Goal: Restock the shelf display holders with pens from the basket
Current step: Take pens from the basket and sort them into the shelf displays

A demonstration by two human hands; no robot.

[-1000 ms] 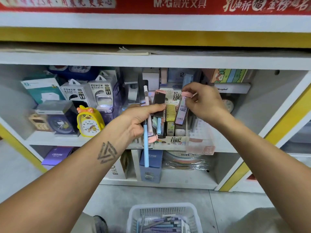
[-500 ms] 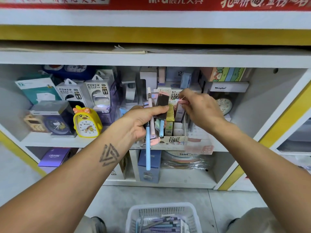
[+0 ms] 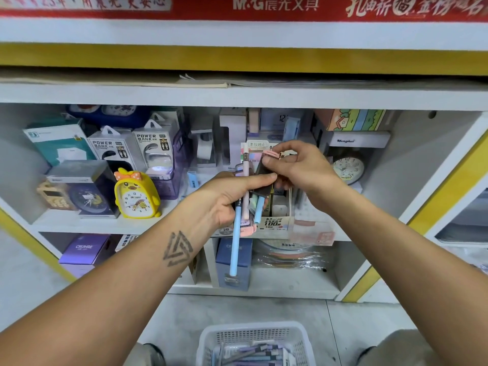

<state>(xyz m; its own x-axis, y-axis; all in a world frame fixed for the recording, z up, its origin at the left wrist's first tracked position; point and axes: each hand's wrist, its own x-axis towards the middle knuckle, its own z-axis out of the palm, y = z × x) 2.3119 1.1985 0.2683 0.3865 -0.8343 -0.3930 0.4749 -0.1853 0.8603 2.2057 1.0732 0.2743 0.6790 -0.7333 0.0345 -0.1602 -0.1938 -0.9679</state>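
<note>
At the centre of the frame the left hand (image 3: 224, 196) is clamped around a bundle of pens (image 3: 244, 196); a long blue pen (image 3: 235, 244) hangs below the fist and a pink one pokes above it. Just right, the right hand (image 3: 298, 167) pinches a pink-capped pen (image 3: 270, 155) over the display holder (image 3: 277, 223). The basket (image 3: 253, 339) sits at bottom centre.

A stationery shop. White shelves (image 3: 237, 97) hold boxed power banks (image 3: 155, 146), alarm clocks (image 3: 136, 194) and lead-refill display boxes (image 3: 274, 223). A red M&G brand banner (image 3: 274, 3) runs above.
</note>
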